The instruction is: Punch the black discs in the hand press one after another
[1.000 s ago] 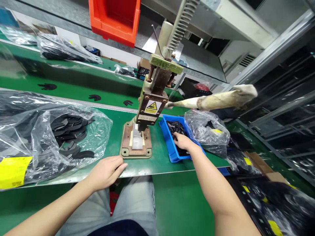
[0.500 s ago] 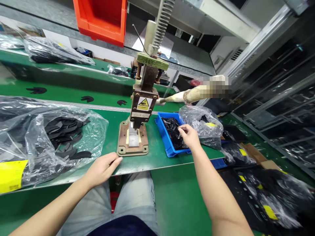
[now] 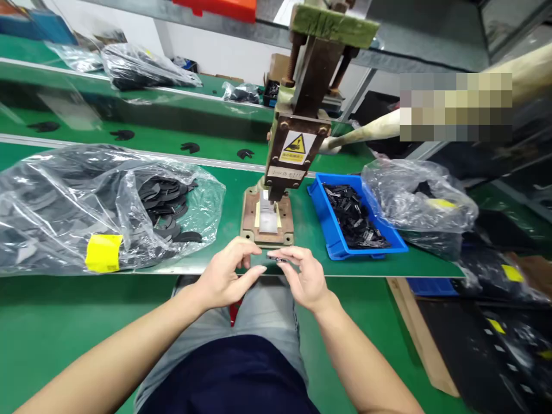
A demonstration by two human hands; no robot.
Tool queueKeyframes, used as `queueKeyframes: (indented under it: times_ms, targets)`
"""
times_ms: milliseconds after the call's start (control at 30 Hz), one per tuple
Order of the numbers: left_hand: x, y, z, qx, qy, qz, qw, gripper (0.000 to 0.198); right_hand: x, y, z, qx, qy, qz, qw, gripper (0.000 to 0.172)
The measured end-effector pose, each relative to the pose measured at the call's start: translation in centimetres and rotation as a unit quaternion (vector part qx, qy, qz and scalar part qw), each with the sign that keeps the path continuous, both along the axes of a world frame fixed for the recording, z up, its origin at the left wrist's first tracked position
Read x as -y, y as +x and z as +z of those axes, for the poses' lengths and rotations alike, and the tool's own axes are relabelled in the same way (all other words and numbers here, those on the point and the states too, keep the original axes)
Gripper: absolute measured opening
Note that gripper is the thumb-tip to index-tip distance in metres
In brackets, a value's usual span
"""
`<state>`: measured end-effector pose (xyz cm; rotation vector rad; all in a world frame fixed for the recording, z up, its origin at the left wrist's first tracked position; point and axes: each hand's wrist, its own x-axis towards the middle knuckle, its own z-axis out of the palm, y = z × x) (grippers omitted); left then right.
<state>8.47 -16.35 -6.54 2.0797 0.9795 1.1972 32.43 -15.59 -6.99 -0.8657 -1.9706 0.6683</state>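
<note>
Between the thumb and fingers of my right hand (image 3: 304, 276) is a small dark part (image 3: 278, 259), held just in front of the press base. My left hand (image 3: 230, 273) faces it with thumb and fingers apart and nothing between them. Behind both hands stands a hand press (image 3: 293, 138) with a warning label, its ram low over a metal plate (image 3: 268, 221) on the base. To the right sits a blue bin (image 3: 330, 244) holding many small black parts (image 3: 353, 215). A clear plastic bag (image 3: 64, 207) of flat, curved black pieces (image 3: 166, 201) lies left of the press.
Another clear bag (image 3: 414, 201) leans against the bin's right side. Several black notched pieces (image 3: 123, 134) lie on the green strip behind the press. The press lever (image 3: 366, 129) sticks out to the right. An orange bin (image 3: 228, 8) hangs over the shelf edge.
My right hand has left the blue bin and come to the front of the press with a small dark part. My left hand has lifted off the table edge and opened toward it.
</note>
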Motion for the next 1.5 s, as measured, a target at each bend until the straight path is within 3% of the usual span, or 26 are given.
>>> queueKeyframes:
  times_ms: [200, 667, 733, 800, 933, 1000, 1067, 1133, 1200, 1267, 1367, 1433, 1500]
  targets:
    - [-0.4, -0.1, 0.2, -0.003, 0.028, -0.004, 1.0, 0.034, -0.3, -0.6, -0.6, -0.004, 0.015, 0.033, 0.999, 0.046]
    - [-0.7, 0.9, 0.8, 0.007, 0.018, -0.044, 0.999, 0.025, -0.7, -0.2, -1.7, 0.046, 0.055, 0.02, 0.997, 0.053]
    - [-0.8, 1.0, 0.8, 0.01, -0.038, -0.034, 0.999, 0.013, -1.1, -0.1, -1.6, 0.066, 0.078, 0.02, 0.994, 0.054]
    - [-1.0, 1.2, 0.7, 0.036, -0.153, -0.015, 0.987, 0.013, -1.4, -0.2, -1.3, 0.088, 0.105, 0.026, 0.99, 0.053]
    - [-1.6, 1.2, 0.4, 0.118, -0.4, -0.057, 0.907, 0.031, -2.0, -0.9, -0.1, 0.132, 0.144, 0.046, 0.98, 0.051]
    - [-1.8, 1.2, 0.6, 0.137, -0.449, -0.101, 0.877, 0.035, -2.1, -1.2, 0.4, 0.153, 0.157, 0.056, 0.974, 0.053]
    - [-2.2, 1.0, 0.9, 0.155, -0.452, -0.131, 0.869, 0.036, -2.2, -1.1, 1.1, 0.169, 0.163, 0.06, 0.97, 0.055]
    - [-3.0, 0.8, 1.1, 0.165, -0.425, -0.132, 0.88, 0.036, -2.7, -0.3, 2.1, 0.178, 0.162, 0.04, 0.97, 0.057]
    - [-4.6, 0.4, 1.0, 0.17, -0.373, -0.093, 0.907, 0.038, -3.6, 1.2, 4.0, 0.17, 0.164, -0.018, 0.972, 0.057]
    - [-6.9, 0.0, 0.6, 0.183, -0.314, -0.029, 0.931, 0.041, -5.0, 3.0, 6.9, 0.112, 0.168, -0.105, 0.974, 0.053]
    - [-10.7, -0.4, -0.6, 0.217, -0.264, 0.034, 0.939, 0.041, -7.7, 5.0, 12.6, -0.072, 0.188, -0.202, 0.959, 0.041]
    - [-12.7, -0.1, -1.4, 0.21, -0.245, 0.047, 0.945, 0.04, -9.4, 5.2, 16.7, -0.164, 0.237, -0.16, 0.944, 0.041]
    - [-14.0, 0.3, -1.9, 0.147, -0.207, 0.06, 0.965, 0.032, -10.7, 4.6, 20.1, -0.19, 0.251, -0.074, 0.946, 0.048]
